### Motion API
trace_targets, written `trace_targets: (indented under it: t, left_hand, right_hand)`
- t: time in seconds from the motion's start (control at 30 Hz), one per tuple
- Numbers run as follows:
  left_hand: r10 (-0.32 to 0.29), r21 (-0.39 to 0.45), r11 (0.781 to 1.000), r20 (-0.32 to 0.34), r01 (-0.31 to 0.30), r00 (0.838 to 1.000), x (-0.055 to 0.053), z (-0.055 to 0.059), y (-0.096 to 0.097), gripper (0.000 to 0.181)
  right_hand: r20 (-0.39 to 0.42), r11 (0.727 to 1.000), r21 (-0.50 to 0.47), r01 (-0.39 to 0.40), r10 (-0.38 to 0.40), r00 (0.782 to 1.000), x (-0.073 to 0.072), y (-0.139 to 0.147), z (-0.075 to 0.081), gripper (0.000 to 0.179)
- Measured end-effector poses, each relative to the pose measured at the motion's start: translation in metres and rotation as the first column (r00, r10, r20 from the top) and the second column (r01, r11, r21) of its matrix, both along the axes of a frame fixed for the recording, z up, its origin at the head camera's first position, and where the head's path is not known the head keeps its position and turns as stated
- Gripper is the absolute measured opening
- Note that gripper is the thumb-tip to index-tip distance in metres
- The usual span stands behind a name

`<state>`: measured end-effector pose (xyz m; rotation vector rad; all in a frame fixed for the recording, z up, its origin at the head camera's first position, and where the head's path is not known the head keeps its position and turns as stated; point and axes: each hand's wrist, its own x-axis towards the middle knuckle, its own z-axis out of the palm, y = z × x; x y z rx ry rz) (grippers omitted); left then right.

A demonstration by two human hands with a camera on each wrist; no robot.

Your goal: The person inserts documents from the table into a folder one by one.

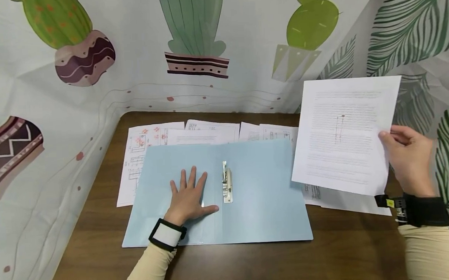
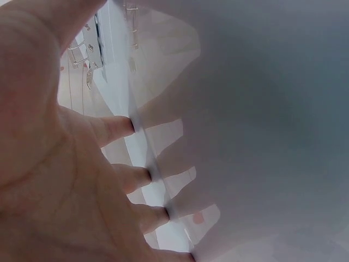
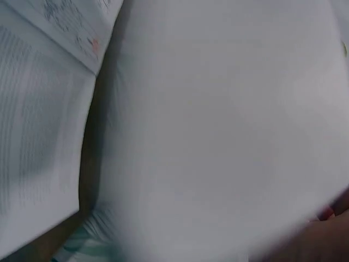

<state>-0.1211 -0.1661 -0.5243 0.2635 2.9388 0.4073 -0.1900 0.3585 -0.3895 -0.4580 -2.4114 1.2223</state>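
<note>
A light blue folder (image 1: pixel 265 205) lies spread flat on the table, a metal clip (image 1: pixel 227 186) at its middle. My left hand (image 1: pixel 187 200) rests on the folder's left half with fingers spread. The left wrist view shows its fingertips touching the shiny folder surface (image 2: pixel 262 120). Above the table at the right, my right hand (image 1: pixel 409 157) pinches the right edge of a printed white sheet (image 1: pixel 322 144), tilted up. That raised sheet (image 3: pixel 218 125) fills much of the right wrist view, where only a bit of the hand (image 3: pixel 311 243) shows at the lower right.
Printed papers (image 1: pixel 126 186) lie partly under the folder along its back and left side. More papers (image 1: pixel 355 201) lie at its right, partly hidden by the raised sheet. Brown table (image 1: pixel 230 265) shows in front. A cactus-patterned cloth (image 1: pixel 130 56) hangs behind.
</note>
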Motion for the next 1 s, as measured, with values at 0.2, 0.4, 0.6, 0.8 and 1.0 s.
trace_targets:
  t: [0.2, 0.4, 0.6, 0.8, 1.0]
  left_hand:
    - [0.000, -0.001, 1.000, 0.008, 0.000, 1.000, 0.000, 0.003, 0.001, 0.116]
    - [-0.001, -0.007, 1.000, 0.017, 0.001, 1.000, -0.001, 0.003, 0.002, 0.116]
    - [-0.001, -0.005, 1.000, 0.022, 0.001, 1.000, -0.001, 0.003, 0.002, 0.116]
    - [0.002, -0.009, 1.000, 0.018, -0.002, 1.000, 0.000, 0.003, 0.001, 0.116]
    - [0.008, -0.006, 1.000, 0.016, -0.008, 1.000, 0.000, 0.002, 0.001, 0.117]
  right_hand:
    - [0.068, 0.997, 0.021, -0.077, 0.076, 0.995, -0.004, -0.020, -0.016, 0.035]
    - [0.145, 0.985, 0.058, -0.162, 0.152, 0.978, -0.005, -0.036, -0.038, 0.041]
    - [0.162, 0.969, 0.054, -0.242, 0.231, 0.959, 0.000, -0.055, -0.057, 0.042]
    - [0.207, 0.958, 0.022, -0.287, 0.276, 0.939, 0.006, -0.077, -0.078, 0.039]
    - [0.217, 0.947, -0.032, -0.319, 0.318, 0.923, 0.011, -0.096, -0.092, 0.035]
